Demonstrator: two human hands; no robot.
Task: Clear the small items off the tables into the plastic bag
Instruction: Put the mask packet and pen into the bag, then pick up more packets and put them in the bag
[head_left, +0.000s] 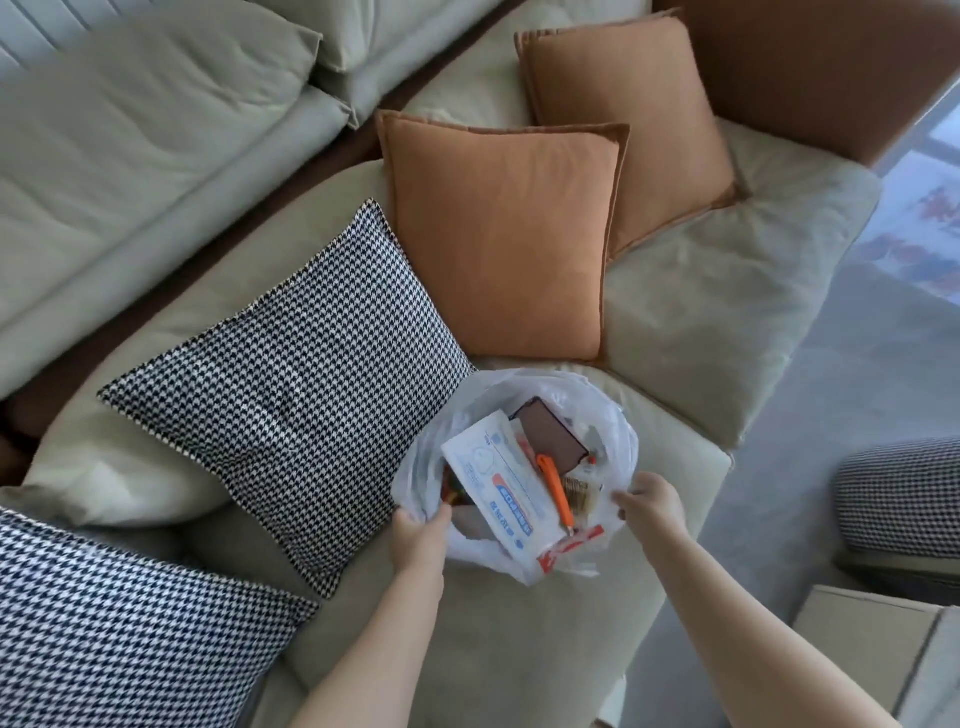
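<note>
A white plastic bag (519, 467) sits open on the pale sofa seat (701, 322), low and right of centre in the view, its mouth facing up. The left hand (421, 525) grips the bag's rim at about 8 o'clock of the opening, fingers curled over the thin plastic. The right hand (652, 501) pinches the rim at about 4 o'clock, so the mouth is held spread between the two hands.

Inside, a flat white packet with blue and red print (498, 478) lies across the middle, slanting from 11 o'clock down to 5 o'clock. Beside it to the right lies an orange pen-like tool (556, 488) (its exact kind is hard to tell). At 12 to 1 o'clock of the opening a dark brown flat box (550, 431) rests against the bag wall. Smaller bits sit beneath these, too jumbled to name.

Just beside the bag at 9 o'clock leans a black-and-white houndstooth cushion (291, 395); at 12 o'clock an orange cushion (498, 239) touches the bag's far edge, with a second orange cushion (628, 124) behind it.
</note>
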